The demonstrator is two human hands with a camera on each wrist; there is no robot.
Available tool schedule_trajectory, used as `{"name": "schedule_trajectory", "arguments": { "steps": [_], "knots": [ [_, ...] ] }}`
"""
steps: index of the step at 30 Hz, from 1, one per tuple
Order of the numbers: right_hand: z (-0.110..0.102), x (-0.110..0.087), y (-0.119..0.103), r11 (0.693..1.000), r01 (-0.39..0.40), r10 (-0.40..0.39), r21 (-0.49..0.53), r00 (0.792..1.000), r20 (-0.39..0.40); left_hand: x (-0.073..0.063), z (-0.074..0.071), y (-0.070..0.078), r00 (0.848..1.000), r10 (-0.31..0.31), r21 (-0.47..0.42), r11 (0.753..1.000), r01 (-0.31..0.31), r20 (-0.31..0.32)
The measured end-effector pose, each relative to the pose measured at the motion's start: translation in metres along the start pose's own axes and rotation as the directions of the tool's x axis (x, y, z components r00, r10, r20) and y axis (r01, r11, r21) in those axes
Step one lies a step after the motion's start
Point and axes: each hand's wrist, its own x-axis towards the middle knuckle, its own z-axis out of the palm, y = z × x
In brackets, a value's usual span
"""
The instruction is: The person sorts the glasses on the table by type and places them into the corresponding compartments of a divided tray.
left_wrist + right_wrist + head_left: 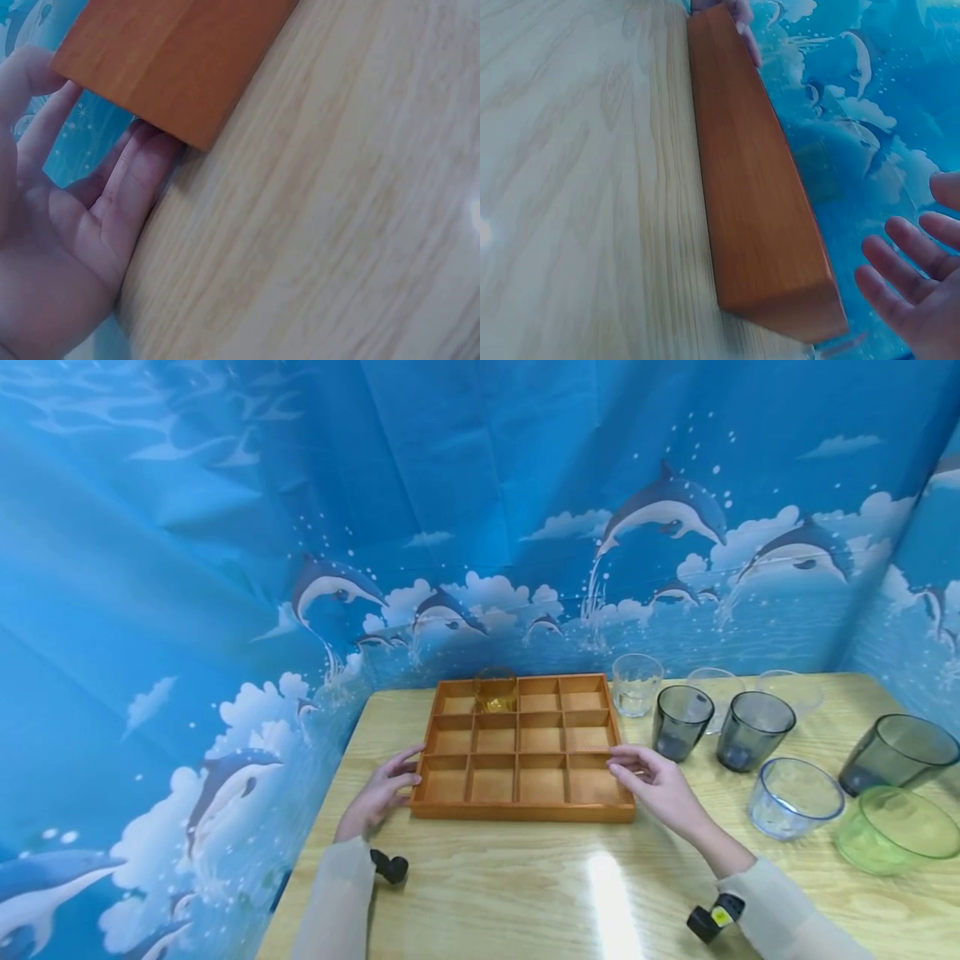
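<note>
A brown wooden divided tray [522, 812] lies flat on the table. An amber glass [496, 696] sits in its back row, second compartment from the left. At the tray's left side, my left hand [380, 795] rests its fingertips against the wall; the left wrist view shows these fingers [139, 169] extended beside the tray's corner. My right hand [663, 789] hovers by the right side with loosely bent fingers. In the right wrist view, that hand's fingers [911, 259] are spread and apart from the tray's end.
Right of the tray stand a clear tumbler [637, 692], dark grey glasses [678, 727], a blue-rimmed clear glass [793, 802] and a green glass bowl [896, 833]. More clear glasses are partly hidden behind the grey ones. A dolphin-print backdrop [480, 527] borders the table [495, 885].
</note>
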Motion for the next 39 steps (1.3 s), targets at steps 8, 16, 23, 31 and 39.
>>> {"name": "schedule_trajectory", "arguments": {
  "steps": [8,16,23,31,39],
  "knots": [
    [-0.027,-0.021,0.003,0.990,0.073,-0.087,-0.123,0.990,-0.111,0.000,0.001,0.003,1.000,-0.006,0.005,1.000,0.006,0.018],
    [-0.055,-0.041,0.000,0.966,0.141,-0.197,-0.215,0.942,-0.270,-0.012,0.006,0.021,0.997,-0.007,-0.002,1.000,0.007,0.075],
    [-0.087,-0.052,0.004,0.952,0.138,-0.247,-0.273,0.872,-0.423,-0.015,0.007,0.026,0.997,-0.019,-0.009,1.000,0.020,0.072],
    [-0.114,-0.065,0.012,0.958,0.036,-0.212,-0.286,0.758,-0.617,-0.014,0.007,0.025,0.997,-0.021,-0.017,1.000,0.023,0.070],
    [-0.125,-0.078,0.023,0.952,-0.219,0.022,-0.215,0.747,-0.664,-0.013,0.006,0.023,0.997,-0.023,-0.017,1.000,0.024,0.076]
  ]
}}
